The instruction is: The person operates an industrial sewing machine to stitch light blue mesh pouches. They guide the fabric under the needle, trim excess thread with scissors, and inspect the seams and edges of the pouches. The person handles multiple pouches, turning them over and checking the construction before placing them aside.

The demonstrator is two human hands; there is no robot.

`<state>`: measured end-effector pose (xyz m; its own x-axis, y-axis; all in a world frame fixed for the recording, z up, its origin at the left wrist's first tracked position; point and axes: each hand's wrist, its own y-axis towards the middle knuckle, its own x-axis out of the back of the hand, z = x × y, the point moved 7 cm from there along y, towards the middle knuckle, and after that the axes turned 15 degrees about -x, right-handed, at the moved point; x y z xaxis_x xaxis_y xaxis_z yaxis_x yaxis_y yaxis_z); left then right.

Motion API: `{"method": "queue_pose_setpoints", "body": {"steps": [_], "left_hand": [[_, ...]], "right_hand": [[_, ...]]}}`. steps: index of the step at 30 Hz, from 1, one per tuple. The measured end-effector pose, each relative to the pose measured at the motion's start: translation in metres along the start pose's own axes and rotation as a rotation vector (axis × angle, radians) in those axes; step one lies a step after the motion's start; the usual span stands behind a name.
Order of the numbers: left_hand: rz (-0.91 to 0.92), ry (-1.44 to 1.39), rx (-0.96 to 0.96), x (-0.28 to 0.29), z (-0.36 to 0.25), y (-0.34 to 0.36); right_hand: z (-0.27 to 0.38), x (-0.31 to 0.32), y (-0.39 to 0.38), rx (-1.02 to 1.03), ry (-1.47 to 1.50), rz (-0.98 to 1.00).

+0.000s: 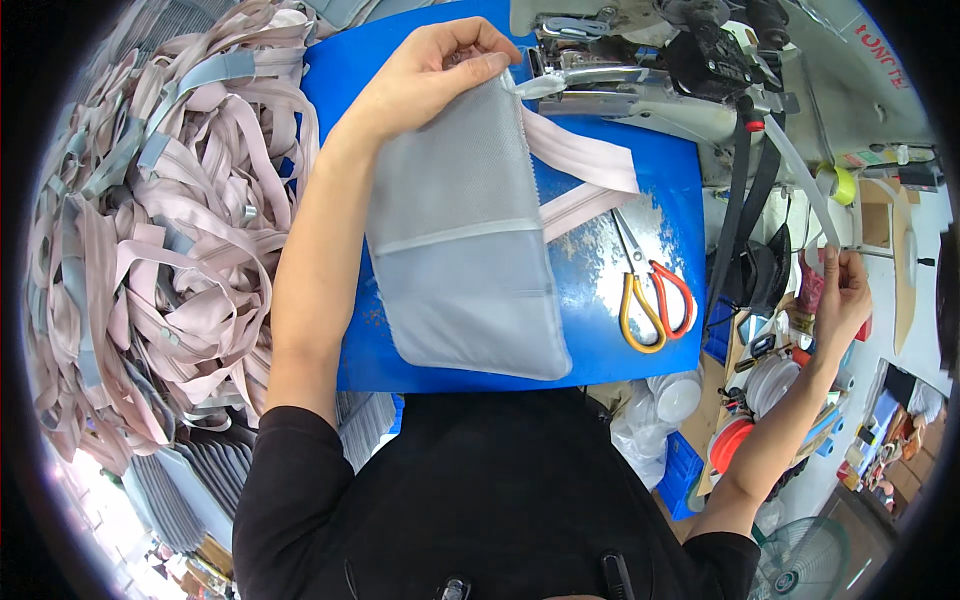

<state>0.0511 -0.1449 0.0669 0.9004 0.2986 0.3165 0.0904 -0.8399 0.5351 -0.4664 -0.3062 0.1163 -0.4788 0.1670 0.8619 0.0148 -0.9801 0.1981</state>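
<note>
My left hand (440, 70) pinches the top edge of a grey fabric pouch (460, 190), close to the metal parts of a sewing machine (610, 90). The pouch hangs flat over the blue table (620, 380), with a mesh upper part and a smooth lower panel. From behind its right side comes a folded pale pink zipper tape (585, 160). Out to the right, my right hand (846, 295) has its fingers closed on a narrow light-grey strip (805, 175), which runs up toward the machine.
Scissors (645, 290) with red and yellow handles lie on the table right of the pouch. A big tangle of pink zipper tape (200, 280) is heaped at the left. Black straps (740, 200) hang beside the machine. A fan (800, 560) stands at the lower right.
</note>
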Motion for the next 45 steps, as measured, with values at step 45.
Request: {"method": "queue_pose_setpoints", "body": {"steps": [45], "left_hand": [[0.536,-0.042,0.07,-0.009,-0.026,0.014]], "right_hand": [[0.159,-0.063,0.009,0.319,0.077,0.024]]}}
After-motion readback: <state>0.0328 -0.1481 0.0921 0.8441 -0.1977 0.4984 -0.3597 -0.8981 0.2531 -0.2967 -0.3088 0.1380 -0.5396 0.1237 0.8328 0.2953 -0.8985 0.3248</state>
